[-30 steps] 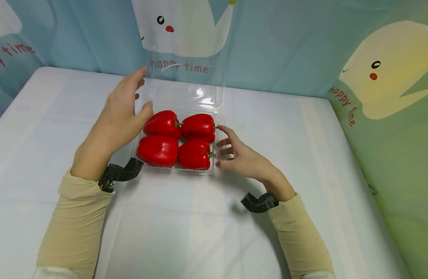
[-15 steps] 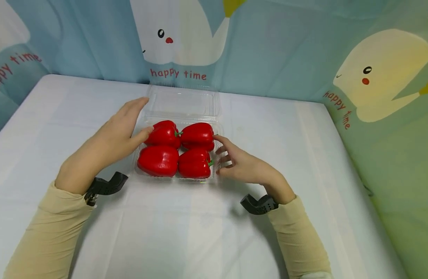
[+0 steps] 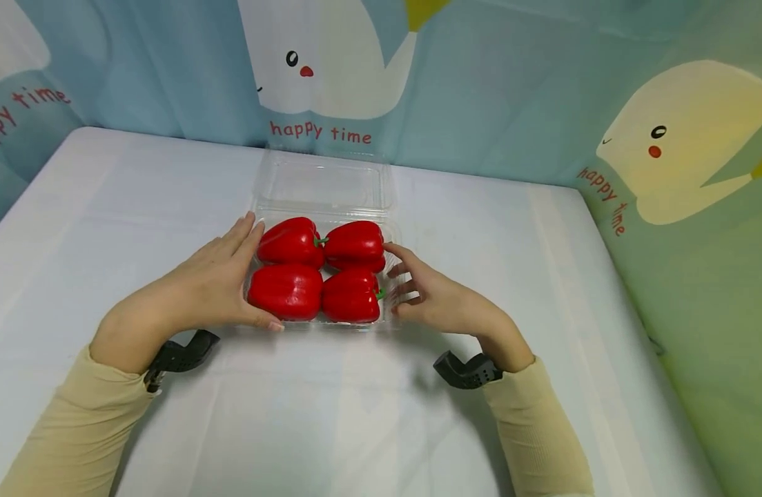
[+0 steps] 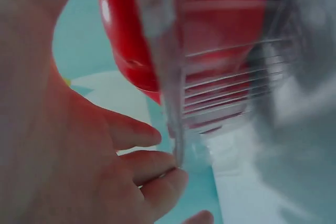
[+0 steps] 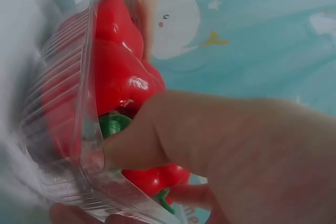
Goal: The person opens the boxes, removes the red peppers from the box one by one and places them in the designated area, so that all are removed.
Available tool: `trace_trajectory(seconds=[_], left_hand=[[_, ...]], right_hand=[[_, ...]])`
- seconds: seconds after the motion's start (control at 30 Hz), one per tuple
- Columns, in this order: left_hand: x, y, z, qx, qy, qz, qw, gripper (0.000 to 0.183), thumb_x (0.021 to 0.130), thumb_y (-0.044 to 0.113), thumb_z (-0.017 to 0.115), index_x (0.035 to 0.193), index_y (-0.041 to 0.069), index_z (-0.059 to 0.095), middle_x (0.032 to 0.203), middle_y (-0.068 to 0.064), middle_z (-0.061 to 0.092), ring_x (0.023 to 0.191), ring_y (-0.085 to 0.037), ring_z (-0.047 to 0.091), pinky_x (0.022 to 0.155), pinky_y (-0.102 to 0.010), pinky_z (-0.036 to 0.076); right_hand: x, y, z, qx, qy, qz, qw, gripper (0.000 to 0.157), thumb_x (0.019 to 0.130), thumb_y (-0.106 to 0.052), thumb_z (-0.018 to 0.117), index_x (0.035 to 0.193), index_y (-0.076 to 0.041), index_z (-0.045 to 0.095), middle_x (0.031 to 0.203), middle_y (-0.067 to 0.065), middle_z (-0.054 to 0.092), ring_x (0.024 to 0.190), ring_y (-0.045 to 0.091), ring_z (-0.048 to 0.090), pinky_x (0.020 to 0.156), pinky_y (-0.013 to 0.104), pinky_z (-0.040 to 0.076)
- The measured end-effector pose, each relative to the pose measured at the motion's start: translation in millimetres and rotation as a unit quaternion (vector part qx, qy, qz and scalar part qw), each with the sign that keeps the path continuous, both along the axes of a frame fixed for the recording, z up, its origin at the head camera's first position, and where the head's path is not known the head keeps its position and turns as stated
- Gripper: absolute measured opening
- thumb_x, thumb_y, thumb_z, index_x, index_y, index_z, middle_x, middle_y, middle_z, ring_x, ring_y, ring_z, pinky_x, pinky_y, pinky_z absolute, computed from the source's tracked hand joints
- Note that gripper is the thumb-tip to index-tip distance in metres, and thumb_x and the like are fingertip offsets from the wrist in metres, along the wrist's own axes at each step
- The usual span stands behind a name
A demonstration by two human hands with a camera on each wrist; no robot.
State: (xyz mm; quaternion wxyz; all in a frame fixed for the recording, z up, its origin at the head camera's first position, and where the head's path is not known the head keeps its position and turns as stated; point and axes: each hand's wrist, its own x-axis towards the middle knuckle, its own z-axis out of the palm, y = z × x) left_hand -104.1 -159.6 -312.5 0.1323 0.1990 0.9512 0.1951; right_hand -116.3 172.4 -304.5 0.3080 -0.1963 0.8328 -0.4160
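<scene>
A clear container (image 3: 331, 326) lies at the head view's centre, lid (image 3: 321, 185) folded back. The left hand (image 3: 216, 283) and right hand (image 3: 440, 297) grip its two sides between thumb and fingers; four red peppers (image 3: 288, 290) lie inside.

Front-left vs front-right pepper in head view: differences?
Size: the front-left pepper looks larger than the front-right pepper. Stem: the front-right pepper shows a green stem at its right end; the front-left pepper shows none in this view. Shared: both glossy red, lying in the clear container.
</scene>
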Motion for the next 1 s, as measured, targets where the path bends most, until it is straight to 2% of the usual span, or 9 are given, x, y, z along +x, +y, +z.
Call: trace_trajectory(seconds=[0.13,0.3,0.37,0.47,0.57,0.7,0.87,1.0], left_hand=[[2.3,4,1.1,-0.017,0.004,0.002,0.9999,0.145,0.059,0.077,0.077,0.156,-0.006,0.009,0.165,-0.026,0.005,0.153,-0.042,0.009,0.117,-0.068,0.017],[1.7,6,1.7,-0.022,0.01,0.01,0.9997,0.145,0.057,0.077,0.078,0.156,-0.006,0.011,0.165,-0.026,0.007,0.153,-0.041,0.009,0.117,-0.068,0.016],[1.0,7,1.4,-0.021,0.008,0.013,0.9997,0.145,0.057,0.076,0.08,0.156,-0.007,0.012,0.165,-0.026,0.007,0.153,-0.041,0.009,0.117,-0.068,0.016],[0.3,7,-0.1,-0.019,0.005,0.014,0.9997,0.146,0.057,0.074,0.081,0.156,-0.007,0.011,0.165,-0.026,0.007,0.153,-0.042,0.01,0.117,-0.069,0.016],[-0.2,7,-0.8,-0.019,0.003,0.014,0.9997,0.146,0.056,0.075,0.081,0.156,-0.007,0.01,0.165,-0.026,0.006,0.153,-0.043,0.01,0.117,-0.07,0.015],[-0.5,7,-1.4,-0.02,0.002,0.014,0.9997,0.147,0.056,0.075,0.081,0.156,-0.006,0.01,0.165,-0.026,0.005,0.152,-0.044,0.01,0.117,-0.07,0.014],[-0.3,7,-1.4,-0.019,0.002,0.015,0.9997,0.147,0.056,0.074,0.081,0.156,-0.005,0.009,0.165,-0.026,0.004,0.152,-0.044,0.01,0.117,-0.07,0.011],[0.4,7,-1.1,-0.026,0.0,0.02,0.9995,0.147,0.057,0.076,0.08,0.157,-0.004,0.007,0.165,-0.025,0.003,0.152,-0.044,0.009,0.117,-0.071,0.009]], right_hand=[[1.8,1,-0.2,-0.003,0.005,0.007,1.0,0.088,0.09,0.0,0.055,0.159,-0.024,0.008,0.141,0.017,0.042,0.116,0.031,0.061,0.094,0.038,0.056],[1.2,3,3.4,0.002,0.015,0.008,1.0,0.088,0.09,-0.003,0.059,0.159,-0.024,0.009,0.144,0.016,0.039,0.12,0.032,0.059,0.095,0.039,0.056],[1.8,4,6.3,0.018,0.035,0.006,0.999,0.087,0.09,-0.007,0.062,0.159,-0.023,0.011,0.147,0.014,0.038,0.125,0.032,0.056,0.098,0.041,0.054],[4.6,7,12.0,0.061,0.089,0.0,0.994,0.084,0.09,-0.014,0.065,0.158,-0.024,0.016,0.15,0.011,0.036,0.131,0.031,0.049,0.102,0.047,0.05],[9.4,8,18.3,0.097,0.158,-0.017,0.983,0.08,0.091,-0.02,0.066,0.157,-0.025,0.022,0.15,0.008,0.036,0.134,0.029,0.045,0.104,0.05,0.047],[16.5,3,24.1,0.093,0.237,-0.029,0.967,0.073,0.092,-0.021,0.066,0.155,-0.022,0.029,0.148,0.004,0.039,0.136,0.024,0.043,0.111,0.047,0.042],[21.9,-9,22.7,0.076,0.311,-0.001,0.947,0.068,0.092,-0.018,0.067,0.152,-0.014,0.035,0.145,0.004,0.041,0.137,0.019,0.042,0.114,0.041,0.04],[24.5,-21,16.7,0.066,0.367,0.019,0.928,0.063,0.093,-0.02,0.068,0.148,-0.008,0.04,0.145,0.006,0.043,0.136,0.02,0.041,0.114,0.037,0.041]])
